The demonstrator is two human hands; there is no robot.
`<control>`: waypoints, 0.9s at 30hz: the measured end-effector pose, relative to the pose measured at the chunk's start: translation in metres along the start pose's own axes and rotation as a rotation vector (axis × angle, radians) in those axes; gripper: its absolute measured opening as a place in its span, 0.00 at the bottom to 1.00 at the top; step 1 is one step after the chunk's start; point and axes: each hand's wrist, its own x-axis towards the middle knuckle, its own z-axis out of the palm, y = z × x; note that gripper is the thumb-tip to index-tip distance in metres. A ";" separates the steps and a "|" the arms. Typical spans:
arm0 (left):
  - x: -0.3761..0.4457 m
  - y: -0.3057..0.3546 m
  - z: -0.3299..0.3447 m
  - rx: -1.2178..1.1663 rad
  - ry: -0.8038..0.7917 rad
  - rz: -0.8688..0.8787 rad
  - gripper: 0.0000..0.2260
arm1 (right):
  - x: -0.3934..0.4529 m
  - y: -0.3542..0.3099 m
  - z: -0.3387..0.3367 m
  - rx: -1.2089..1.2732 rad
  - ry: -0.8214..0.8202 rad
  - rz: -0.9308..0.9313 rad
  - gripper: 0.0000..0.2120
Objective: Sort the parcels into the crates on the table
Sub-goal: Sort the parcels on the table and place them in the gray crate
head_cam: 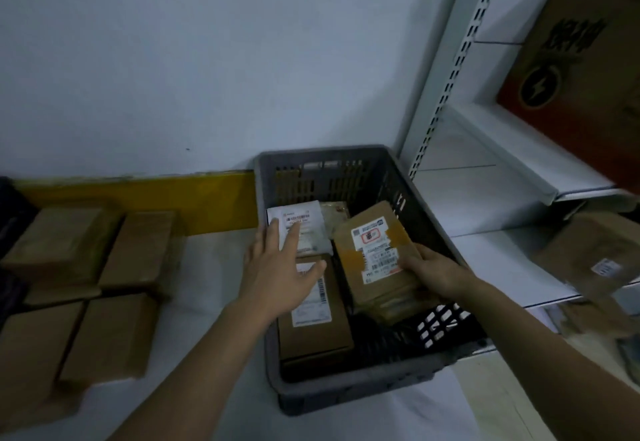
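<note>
Crate (349,385), dark grey with slotted walls, on the white counter (214,267), hard against the white wall (207,59) and beside the white shelf unit (491,149). Inside, 3 parcels in plain sight: white parcel (311,213) at the far left, long brown box (313,333) with a printed label along the left side, taped brown parcel (375,253) tilted on the right, resting on a stack of flatter packets (398,309) too dim to count.

Left hand (277,277) spread flat over the crate's left half, fingers (291,238) straight and apart, tips over the near edge of the white parcel, thumb out across the label of the long brown box; contact or slight hover, cannot tell which. Nothing gripped.

Right hand (433,272) at the near right corner of the taped brown parcel, fingers curled round its edge, thumb side on top beside the shipping label, parcel clamped and tipped up toward the far wall of the crate.

Outside the crate, 4 brown cartons (114,333) packed together on the counter's left. On the shelf unit, a large printed carton (585,69) above, a labelled brown parcel (595,260) on the lower shelf, blurred.
</note>
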 end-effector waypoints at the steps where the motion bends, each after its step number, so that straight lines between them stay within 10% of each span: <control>1: 0.000 0.004 0.005 0.022 -0.006 -0.017 0.43 | 0.008 0.001 0.002 0.025 -0.040 0.004 0.24; 14: 0.003 0.017 0.020 0.199 0.050 -0.082 0.40 | 0.056 0.014 0.033 -0.159 -0.241 -0.003 0.10; 20: 0.002 0.018 0.021 0.223 0.056 -0.076 0.39 | 0.087 0.020 0.043 -0.606 -0.257 -0.046 0.50; 27: -0.001 0.019 0.023 0.280 0.074 -0.057 0.39 | 0.109 0.030 0.058 -0.928 -0.244 -0.069 0.67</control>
